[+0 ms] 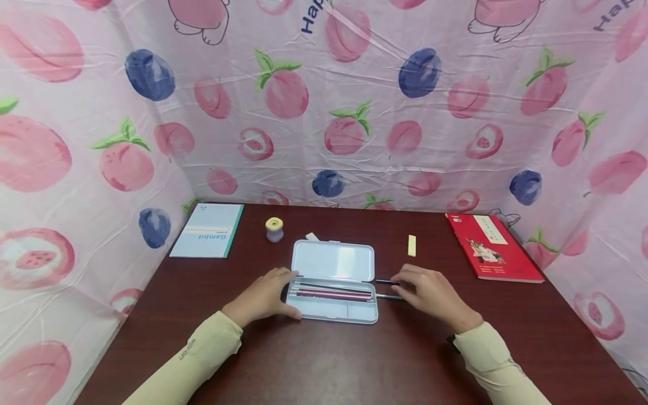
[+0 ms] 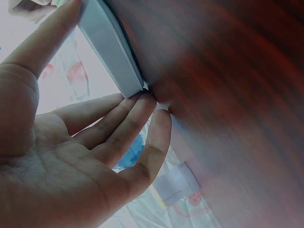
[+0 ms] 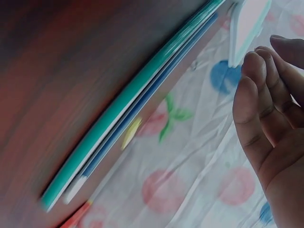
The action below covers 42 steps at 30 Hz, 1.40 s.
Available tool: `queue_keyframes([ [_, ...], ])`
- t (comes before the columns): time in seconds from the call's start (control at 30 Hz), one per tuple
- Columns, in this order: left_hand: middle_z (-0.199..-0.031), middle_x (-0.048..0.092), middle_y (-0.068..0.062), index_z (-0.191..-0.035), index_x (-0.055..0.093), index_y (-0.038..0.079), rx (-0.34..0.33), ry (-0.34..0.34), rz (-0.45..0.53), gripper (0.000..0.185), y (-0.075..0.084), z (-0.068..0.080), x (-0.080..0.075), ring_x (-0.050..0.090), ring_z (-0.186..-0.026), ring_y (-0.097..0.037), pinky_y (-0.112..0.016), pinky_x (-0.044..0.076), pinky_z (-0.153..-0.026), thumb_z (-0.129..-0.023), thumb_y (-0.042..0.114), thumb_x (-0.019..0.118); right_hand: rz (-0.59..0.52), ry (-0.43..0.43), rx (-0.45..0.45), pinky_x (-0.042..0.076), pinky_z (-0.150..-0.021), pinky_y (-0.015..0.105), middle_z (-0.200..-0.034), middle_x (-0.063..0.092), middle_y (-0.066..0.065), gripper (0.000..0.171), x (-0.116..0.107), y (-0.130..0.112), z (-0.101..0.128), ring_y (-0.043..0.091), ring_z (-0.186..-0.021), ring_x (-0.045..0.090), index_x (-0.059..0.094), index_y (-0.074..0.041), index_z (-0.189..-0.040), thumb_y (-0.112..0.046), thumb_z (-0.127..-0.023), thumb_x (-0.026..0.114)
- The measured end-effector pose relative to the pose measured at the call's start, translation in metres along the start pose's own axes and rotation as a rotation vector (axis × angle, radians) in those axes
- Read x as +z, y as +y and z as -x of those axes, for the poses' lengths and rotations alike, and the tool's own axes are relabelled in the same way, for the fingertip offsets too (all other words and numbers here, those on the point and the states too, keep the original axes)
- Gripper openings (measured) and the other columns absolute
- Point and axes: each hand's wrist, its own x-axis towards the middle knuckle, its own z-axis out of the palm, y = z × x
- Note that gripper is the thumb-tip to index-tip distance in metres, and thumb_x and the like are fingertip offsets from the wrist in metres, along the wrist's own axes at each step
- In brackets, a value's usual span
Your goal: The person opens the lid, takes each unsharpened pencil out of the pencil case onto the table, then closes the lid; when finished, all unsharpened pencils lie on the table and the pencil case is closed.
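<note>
An open, pale pencil case [image 1: 332, 260] lies on the table with several pencils [image 1: 331, 291] in its long compartment. At its left end, my left hand [image 1: 265, 296] holds it, thumb at the front corner and fingers along the end; the left wrist view shows fingertips [image 2: 147, 97] against its corner. Two more pencils lie on the table just right of the case: a green one [image 3: 118, 102] and a blue one [image 3: 147, 97] with a white end. Over them hovers my right hand [image 1: 430, 292], fingers bent loosely; in the right wrist view nothing is between them.
Behind the case lies a small white piece [image 1: 311, 237], with a yellow-topped container [image 1: 274, 229] to its left. A yellow strip [image 1: 412, 246] lies farther right. A Gambit notebook [image 1: 206, 230] sits at back left, a red book [image 1: 493, 247] at back right. Patterned cloth [image 1: 304, 140] hangs behind.
</note>
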Motion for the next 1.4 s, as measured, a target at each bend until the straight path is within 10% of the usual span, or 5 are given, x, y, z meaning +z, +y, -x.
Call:
queue_keyframes([
  [1.4,-0.147,0.061,-0.014,-0.154,0.055,0.006,0.039,0.008,-0.023,0.099,-0.006,-0.004,0.002,0.057,-0.128,-0.028,-0.05,0.05,-0.117,-0.075,0.047,0.098,0.026,-0.31,-0.031,0.049,-0.063,0.023,-0.079,0.068,-0.005,0.009,0.028,-0.031,-0.049,0.003,-0.067,0.049,0.084,-0.015,-0.093,-0.016,-0.085,0.089],
])
